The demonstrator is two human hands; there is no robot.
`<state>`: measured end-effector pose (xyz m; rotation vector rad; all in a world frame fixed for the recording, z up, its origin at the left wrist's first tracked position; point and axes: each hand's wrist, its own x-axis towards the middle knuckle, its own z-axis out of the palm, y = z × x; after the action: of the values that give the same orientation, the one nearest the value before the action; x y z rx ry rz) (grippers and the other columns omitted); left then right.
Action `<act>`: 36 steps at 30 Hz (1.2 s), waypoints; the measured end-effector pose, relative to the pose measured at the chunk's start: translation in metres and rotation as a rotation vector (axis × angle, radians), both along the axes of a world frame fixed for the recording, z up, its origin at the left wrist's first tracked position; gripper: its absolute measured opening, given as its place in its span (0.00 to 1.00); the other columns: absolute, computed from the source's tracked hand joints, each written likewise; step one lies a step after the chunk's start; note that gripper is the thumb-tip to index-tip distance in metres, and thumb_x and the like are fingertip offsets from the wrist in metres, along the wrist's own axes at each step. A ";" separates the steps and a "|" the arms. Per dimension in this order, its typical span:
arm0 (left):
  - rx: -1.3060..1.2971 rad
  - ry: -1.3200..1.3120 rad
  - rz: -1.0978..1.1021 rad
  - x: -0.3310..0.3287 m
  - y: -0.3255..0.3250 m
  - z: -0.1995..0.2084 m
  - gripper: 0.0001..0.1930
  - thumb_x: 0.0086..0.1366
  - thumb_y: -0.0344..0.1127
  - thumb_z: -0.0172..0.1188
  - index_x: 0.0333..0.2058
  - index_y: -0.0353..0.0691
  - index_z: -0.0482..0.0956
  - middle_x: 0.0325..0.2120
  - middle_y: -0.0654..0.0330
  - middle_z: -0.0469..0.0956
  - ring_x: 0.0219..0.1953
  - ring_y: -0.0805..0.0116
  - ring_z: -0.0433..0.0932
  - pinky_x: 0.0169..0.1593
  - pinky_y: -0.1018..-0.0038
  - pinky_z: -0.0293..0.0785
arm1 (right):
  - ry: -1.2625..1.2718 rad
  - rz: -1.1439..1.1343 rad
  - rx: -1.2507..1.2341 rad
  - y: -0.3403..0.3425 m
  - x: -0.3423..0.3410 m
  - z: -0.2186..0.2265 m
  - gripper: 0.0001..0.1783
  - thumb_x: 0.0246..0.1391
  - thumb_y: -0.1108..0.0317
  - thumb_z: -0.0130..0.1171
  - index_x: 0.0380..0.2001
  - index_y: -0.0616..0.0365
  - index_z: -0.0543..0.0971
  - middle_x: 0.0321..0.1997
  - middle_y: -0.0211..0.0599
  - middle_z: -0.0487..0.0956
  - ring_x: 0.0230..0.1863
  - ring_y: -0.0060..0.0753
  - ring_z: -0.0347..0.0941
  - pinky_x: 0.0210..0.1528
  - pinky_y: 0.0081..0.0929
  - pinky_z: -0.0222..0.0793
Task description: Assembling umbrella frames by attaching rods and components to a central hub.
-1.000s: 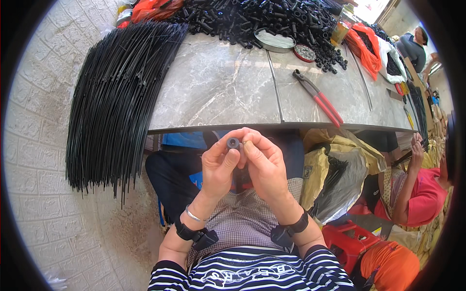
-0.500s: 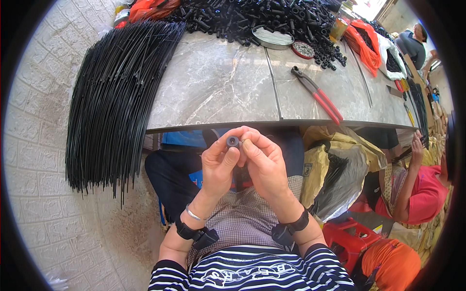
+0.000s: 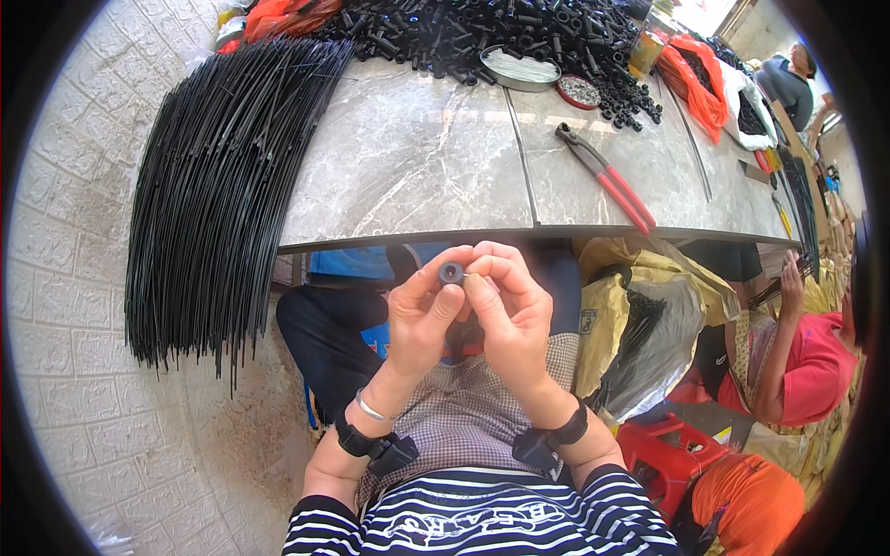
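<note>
Just in front of the table's near edge, my left hand [image 3: 422,301] pinches a small black cylindrical part [image 3: 451,273] with a round hole in its end, which faces up at me. My right hand [image 3: 510,301] meets it from the other side, thumb and forefinger closed on a thin, light-coloured pin [image 3: 468,274] that touches the side of the black part. The pin is too small to make out fully. Some fingers of both hands are hidden behind the part.
A thick bundle of long black rods [image 3: 218,204] hangs over the table's left edge. Red-handled pincers [image 3: 607,178] lie on the grey tabletop [image 3: 399,157]. Farther back are a heap of black fittings [image 3: 445,37], a round tin [image 3: 521,69] and a small red dish [image 3: 578,92]. A person [image 3: 807,371] sits at right.
Both hands have shifted very slightly to the right, and the black part has turned a little so its holed end shows more. The grip of each hand stays the same.
</note>
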<state>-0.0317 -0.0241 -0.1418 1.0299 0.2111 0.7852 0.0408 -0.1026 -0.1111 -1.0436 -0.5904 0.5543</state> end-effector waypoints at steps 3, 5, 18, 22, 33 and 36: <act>0.023 0.030 0.005 -0.001 0.001 0.000 0.21 0.65 0.38 0.60 0.53 0.33 0.73 0.31 0.67 0.76 0.27 0.81 0.67 0.30 0.84 0.64 | -0.066 -0.027 -0.010 0.001 0.000 0.002 0.06 0.58 0.78 0.55 0.37 0.69 0.76 0.48 0.35 0.69 0.33 0.18 0.70 0.32 0.16 0.69; 0.032 0.035 -0.001 -0.002 0.005 -0.002 0.21 0.65 0.38 0.60 0.53 0.33 0.73 0.31 0.67 0.76 0.27 0.82 0.67 0.30 0.84 0.63 | -0.016 0.012 -0.001 0.001 0.003 0.001 0.05 0.58 0.78 0.56 0.37 0.69 0.76 0.47 0.35 0.70 0.34 0.19 0.70 0.32 0.16 0.70; 0.042 -0.041 -0.223 -0.005 0.016 -0.011 0.21 0.67 0.43 0.56 0.51 0.32 0.74 0.24 0.68 0.70 0.25 0.81 0.64 0.28 0.82 0.59 | 0.324 0.265 0.115 0.000 0.025 -0.006 0.10 0.53 0.81 0.59 0.32 0.58 0.68 0.37 0.30 0.70 0.32 0.19 0.73 0.33 0.18 0.74; 0.075 -0.006 -0.259 -0.008 0.022 -0.010 0.20 0.67 0.45 0.55 0.48 0.32 0.73 0.25 0.64 0.72 0.27 0.79 0.67 0.32 0.80 0.64 | -0.462 0.139 -0.392 -0.014 0.070 0.012 0.16 0.48 0.74 0.65 0.40 0.62 0.72 0.39 0.37 0.74 0.39 0.32 0.75 0.37 0.28 0.73; -0.014 -0.064 -0.264 0.002 0.033 0.000 0.27 0.70 0.57 0.44 0.41 0.33 0.72 0.21 0.67 0.67 0.24 0.81 0.60 0.27 0.83 0.55 | -1.324 -0.306 -1.106 -0.045 0.230 -0.016 0.18 0.59 0.54 0.54 0.39 0.60 0.75 0.33 0.45 0.75 0.36 0.40 0.74 0.37 0.35 0.70; 0.076 0.167 -0.081 0.006 0.035 0.004 0.34 0.73 0.58 0.31 0.31 0.31 0.73 0.13 0.70 0.58 0.16 0.80 0.54 0.22 0.81 0.50 | -0.655 0.198 -0.939 -0.051 0.186 0.044 0.13 0.61 0.59 0.50 0.34 0.59 0.72 0.22 0.33 0.71 0.24 0.26 0.71 0.27 0.25 0.68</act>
<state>-0.0261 0.0111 -0.1377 1.1696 0.2825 0.6385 0.2271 -0.1538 -0.0670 -2.1108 -1.0549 0.6800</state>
